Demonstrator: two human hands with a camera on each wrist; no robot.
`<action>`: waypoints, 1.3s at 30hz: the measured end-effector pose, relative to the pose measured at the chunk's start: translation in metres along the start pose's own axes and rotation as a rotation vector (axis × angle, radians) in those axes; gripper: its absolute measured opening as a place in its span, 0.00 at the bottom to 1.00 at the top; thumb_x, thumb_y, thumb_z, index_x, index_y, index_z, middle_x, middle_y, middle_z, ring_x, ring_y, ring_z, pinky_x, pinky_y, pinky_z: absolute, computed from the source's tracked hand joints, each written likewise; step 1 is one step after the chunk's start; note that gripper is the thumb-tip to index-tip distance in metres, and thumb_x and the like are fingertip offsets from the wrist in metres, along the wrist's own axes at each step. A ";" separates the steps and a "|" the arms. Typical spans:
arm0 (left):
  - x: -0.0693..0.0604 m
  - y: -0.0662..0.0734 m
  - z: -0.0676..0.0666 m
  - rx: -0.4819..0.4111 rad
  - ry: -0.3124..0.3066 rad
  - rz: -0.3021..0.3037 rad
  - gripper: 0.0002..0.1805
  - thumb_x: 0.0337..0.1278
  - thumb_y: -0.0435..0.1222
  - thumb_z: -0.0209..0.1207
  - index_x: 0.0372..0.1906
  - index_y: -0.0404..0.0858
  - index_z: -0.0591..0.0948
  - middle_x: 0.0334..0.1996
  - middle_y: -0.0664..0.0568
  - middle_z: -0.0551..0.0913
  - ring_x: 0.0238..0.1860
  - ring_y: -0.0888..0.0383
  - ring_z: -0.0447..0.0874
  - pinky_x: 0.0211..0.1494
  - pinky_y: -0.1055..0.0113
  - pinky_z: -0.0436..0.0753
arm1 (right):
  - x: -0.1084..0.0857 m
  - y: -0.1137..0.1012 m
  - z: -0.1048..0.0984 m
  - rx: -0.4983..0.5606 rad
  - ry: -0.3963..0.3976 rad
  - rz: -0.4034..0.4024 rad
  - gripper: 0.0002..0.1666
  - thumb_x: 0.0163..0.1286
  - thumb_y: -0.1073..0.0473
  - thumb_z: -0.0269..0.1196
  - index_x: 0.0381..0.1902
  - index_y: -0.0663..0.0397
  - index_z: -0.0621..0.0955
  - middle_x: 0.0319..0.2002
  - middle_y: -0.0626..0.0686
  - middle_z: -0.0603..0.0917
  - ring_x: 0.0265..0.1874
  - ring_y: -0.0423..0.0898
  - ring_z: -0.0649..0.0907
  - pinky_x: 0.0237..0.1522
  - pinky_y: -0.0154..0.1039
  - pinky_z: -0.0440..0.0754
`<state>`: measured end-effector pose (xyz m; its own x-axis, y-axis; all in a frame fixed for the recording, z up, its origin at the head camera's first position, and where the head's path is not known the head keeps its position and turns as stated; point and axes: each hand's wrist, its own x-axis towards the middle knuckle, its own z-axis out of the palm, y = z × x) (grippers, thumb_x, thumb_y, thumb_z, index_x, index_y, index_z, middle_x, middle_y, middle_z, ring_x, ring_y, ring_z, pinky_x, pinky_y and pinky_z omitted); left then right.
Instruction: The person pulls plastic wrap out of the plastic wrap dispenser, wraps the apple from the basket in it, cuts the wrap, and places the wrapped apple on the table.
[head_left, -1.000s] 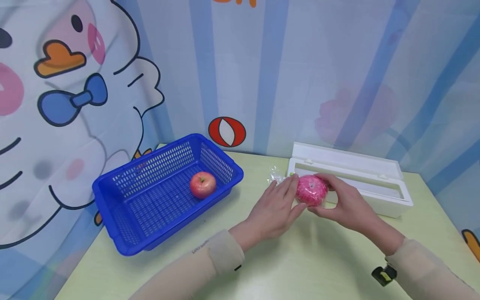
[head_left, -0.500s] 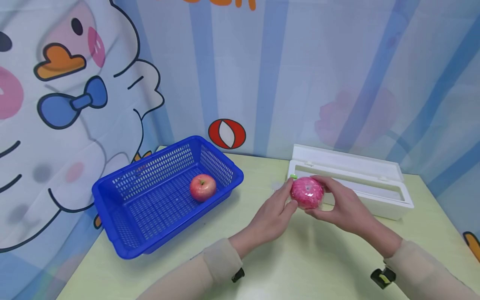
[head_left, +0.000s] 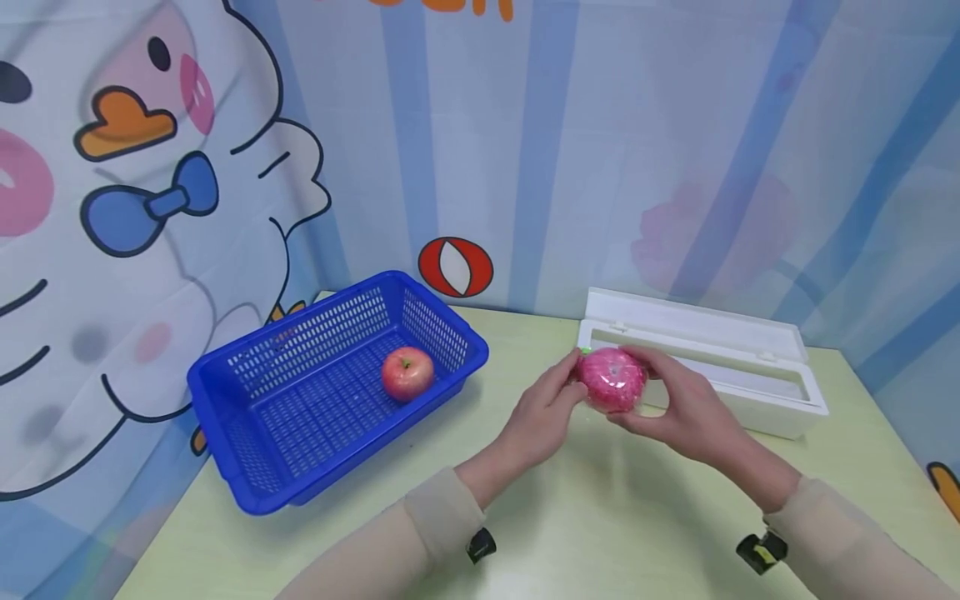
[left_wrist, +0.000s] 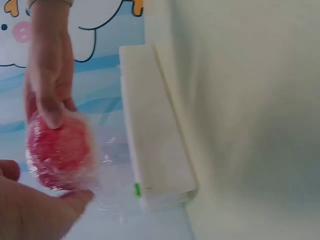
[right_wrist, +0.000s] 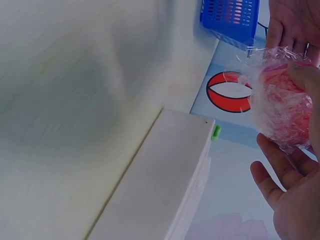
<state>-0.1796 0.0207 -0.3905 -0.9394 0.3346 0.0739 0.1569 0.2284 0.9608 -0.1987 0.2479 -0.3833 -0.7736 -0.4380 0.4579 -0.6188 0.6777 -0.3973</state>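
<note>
A round pink-red fruit (head_left: 612, 379), wrapped in clear cling film, is held up in front of the white box. My right hand (head_left: 693, 412) grips its right side, thumb below and fingers above in the head view. At the left side, the thumb and fingers of my left hand (head_left: 532, 417) hold the wrapped fruit. In the right wrist view, crumpled cling film (right_wrist: 280, 55) bunches on the side toward the left hand. A loose transparent part of the film (left_wrist: 107, 170) shows in the left wrist view. The far side of the fruit is hidden.
Behind the hands stands a long white cling film dispenser (head_left: 780, 421) with its lid (head_left: 697, 317) raised and a green slider (left_wrist: 137, 190). On the left, a blue plastic basket (head_left: 217, 417) contains one red apple (head_left: 407, 374). A printed cloth (head_left: 480, 125) hangs behind the table (head_left: 600, 533).
The fruit has shifted slightly left. My left hand has drawn back from over the loose film and now holds the fruit's side. The crumpled film at the left no longer shows in the head view.
</note>
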 end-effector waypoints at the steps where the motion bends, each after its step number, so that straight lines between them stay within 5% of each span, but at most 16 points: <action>1: 0.000 0.003 -0.001 0.011 0.010 -0.019 0.35 0.85 0.49 0.44 0.87 0.43 0.56 0.84 0.52 0.61 0.83 0.50 0.59 0.80 0.48 0.69 | 0.000 0.001 -0.001 -0.002 0.002 0.001 0.53 0.48 0.62 0.88 0.71 0.59 0.75 0.60 0.57 0.86 0.54 0.55 0.87 0.51 0.59 0.89; 8: 0.000 0.020 -0.003 0.054 -0.006 -0.166 0.38 0.84 0.59 0.41 0.87 0.47 0.55 0.85 0.55 0.58 0.85 0.50 0.53 0.82 0.42 0.62 | 0.003 -0.001 -0.006 -0.028 0.029 -0.021 0.55 0.46 0.64 0.88 0.72 0.60 0.74 0.62 0.60 0.85 0.58 0.59 0.86 0.54 0.62 0.87; 18: 0.004 0.014 -0.001 -0.105 0.011 -0.167 0.36 0.85 0.58 0.41 0.87 0.48 0.58 0.84 0.55 0.63 0.84 0.48 0.59 0.80 0.41 0.66 | 0.005 -0.006 -0.002 -0.005 0.032 -0.008 0.56 0.47 0.64 0.88 0.73 0.61 0.74 0.63 0.61 0.84 0.59 0.60 0.85 0.55 0.62 0.86; 30: 0.011 0.004 -0.010 -0.407 -0.007 -0.179 0.30 0.87 0.50 0.45 0.80 0.40 0.70 0.75 0.48 0.75 0.76 0.47 0.73 0.76 0.53 0.74 | 0.000 -0.004 0.001 0.037 0.035 0.003 0.56 0.48 0.64 0.87 0.74 0.56 0.74 0.64 0.56 0.84 0.58 0.53 0.86 0.54 0.57 0.87; 39: 0.012 0.007 -0.008 -0.484 -0.010 -0.229 0.29 0.87 0.51 0.45 0.78 0.39 0.72 0.74 0.48 0.75 0.77 0.47 0.72 0.77 0.52 0.73 | -0.001 -0.003 0.003 0.039 0.038 0.011 0.56 0.49 0.66 0.87 0.74 0.59 0.72 0.65 0.59 0.83 0.63 0.59 0.83 0.60 0.64 0.84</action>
<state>-0.1918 0.0192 -0.3808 -0.9297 0.3352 -0.1524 -0.2125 -0.1504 0.9655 -0.1964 0.2447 -0.3856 -0.7751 -0.4075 0.4830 -0.6158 0.6586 -0.4325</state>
